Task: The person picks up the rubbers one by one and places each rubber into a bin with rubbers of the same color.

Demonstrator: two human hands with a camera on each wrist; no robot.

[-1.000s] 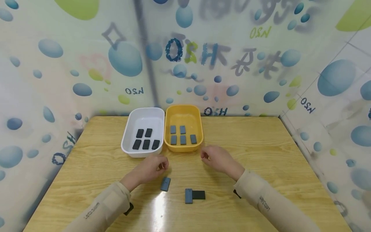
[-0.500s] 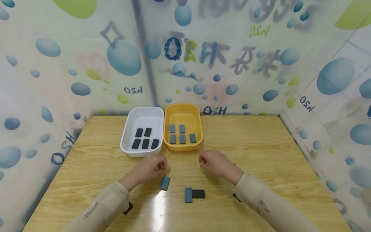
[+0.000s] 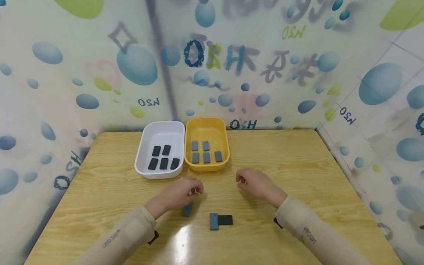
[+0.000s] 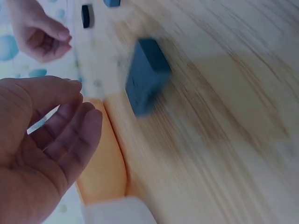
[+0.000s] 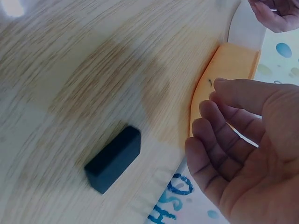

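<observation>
My left hand (image 3: 180,192) hovers over the table with loosely curled fingers and nothing in its grasp. Just below it in the head view lies a slate-blue rectangular block (image 3: 187,210), its far end hidden by the hand; the left wrist view shows this blue block (image 4: 147,77) apart from the fingers. My right hand (image 3: 260,186) is also raised, empty and loosely curled. Between and nearer than the hands, another slate-blue block (image 3: 214,221) lies beside a black block (image 3: 225,219). In the right wrist view a black block (image 5: 114,158) sits apart from the right fingers.
At the back of the table stand a white tub (image 3: 143,170) holding several black blocks and a yellow tub (image 3: 207,168) with several slate-blue blocks, side by side. The wooden table (image 3: 281,154) meets a bubble-patterned wall (image 3: 265,84) at the back.
Both hands have shifted slightly to the right. The left hand now covers the far end of the single blue block. The blocks stay put; the head view has moved a little.
</observation>
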